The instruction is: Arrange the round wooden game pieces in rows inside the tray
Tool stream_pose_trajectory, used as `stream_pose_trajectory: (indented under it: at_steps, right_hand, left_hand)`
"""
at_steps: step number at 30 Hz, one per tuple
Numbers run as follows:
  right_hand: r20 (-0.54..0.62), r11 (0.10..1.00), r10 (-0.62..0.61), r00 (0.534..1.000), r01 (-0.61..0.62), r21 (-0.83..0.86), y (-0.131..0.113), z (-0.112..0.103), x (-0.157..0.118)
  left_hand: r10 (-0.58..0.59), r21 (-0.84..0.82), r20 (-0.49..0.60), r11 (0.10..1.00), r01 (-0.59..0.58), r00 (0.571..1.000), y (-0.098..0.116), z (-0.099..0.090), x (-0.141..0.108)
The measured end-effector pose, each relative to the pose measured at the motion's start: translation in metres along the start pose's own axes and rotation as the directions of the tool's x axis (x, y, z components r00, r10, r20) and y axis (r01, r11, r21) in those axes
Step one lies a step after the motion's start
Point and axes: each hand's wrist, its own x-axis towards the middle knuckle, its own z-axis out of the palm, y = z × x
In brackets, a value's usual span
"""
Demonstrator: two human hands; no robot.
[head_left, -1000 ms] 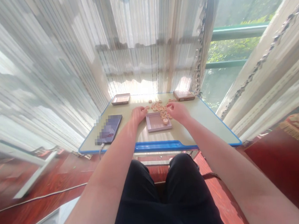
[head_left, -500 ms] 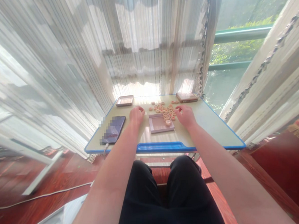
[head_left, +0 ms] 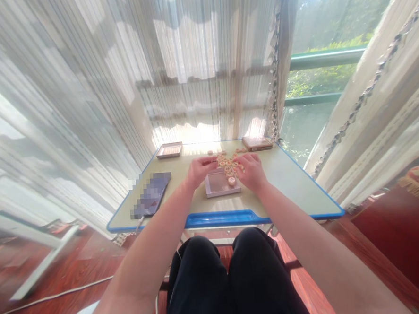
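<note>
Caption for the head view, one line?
Left hand and right hand close to scattered round pieces and a shallow open box on a blue-edged table.

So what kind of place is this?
It looks like a room in a home, next to a window: long, thin curtains hang behind the blue-edged table, green leaves show outside, and the floor looks like reddish wood.

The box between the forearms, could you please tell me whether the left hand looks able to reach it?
Probably yes: the left hand is beside the far left corner of the box, with nothing visible between them; the pieces in it sit at its right side.
</note>
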Motion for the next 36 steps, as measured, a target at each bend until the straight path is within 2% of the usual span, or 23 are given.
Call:
stream_pose_trajectory:
  at_steps: [5,9,13,19,22,26,31,36]
  right_hand:
    - [0.021,0.997,-0.076,0.997,0.076,-0.031,-0.008,-0.003,-0.002]
    - [0.012,0.994,-0.110,0.994,0.110,-0.026,-0.012,0.000,-0.001]
    - [0.003,0.988,-0.154,0.988,0.154,-0.009,-0.013,0.004,0.000]
    - [-0.079,0.971,-0.240,0.968,0.240,-0.011,-0.014,0.003,-0.001]
    - [-0.104,0.971,-0.238,0.966,0.238,-0.020,-0.015,0.002,-0.001]
    - [-0.127,0.971,-0.239,0.963,0.240,-0.007,-0.014,0.002,-0.001]
    - [-0.138,0.968,-0.246,0.959,0.249,0.009,-0.015,0.003,0.000]
    - [-0.135,0.972,-0.197,0.971,0.211,0.100,-0.019,0.002,0.000]
  left_hand:
    - [-0.089,-0.159,0.045,0.983,0.095,0.995,0.008,0.008,-0.003]
    - [-0.145,-0.182,0.147,0.968,0.171,0.978,0.016,0.012,-0.010]
    - [-0.149,-0.194,0.204,0.963,0.189,0.968,0.021,0.012,-0.013]
    - [-0.121,-0.249,0.265,0.950,0.189,0.957,0.023,0.012,-0.013]
    - [-0.115,-0.208,0.264,0.963,0.173,0.958,0.022,0.011,-0.013]
    - [-0.117,-0.086,0.204,0.987,0.137,0.972,0.019,0.008,-0.010]
    - [-0.063,-0.027,0.180,0.997,0.069,0.982,0.018,0.006,-0.008]
    - [-0.103,-0.012,0.250,0.994,0.110,0.963,0.024,0.005,-0.010]
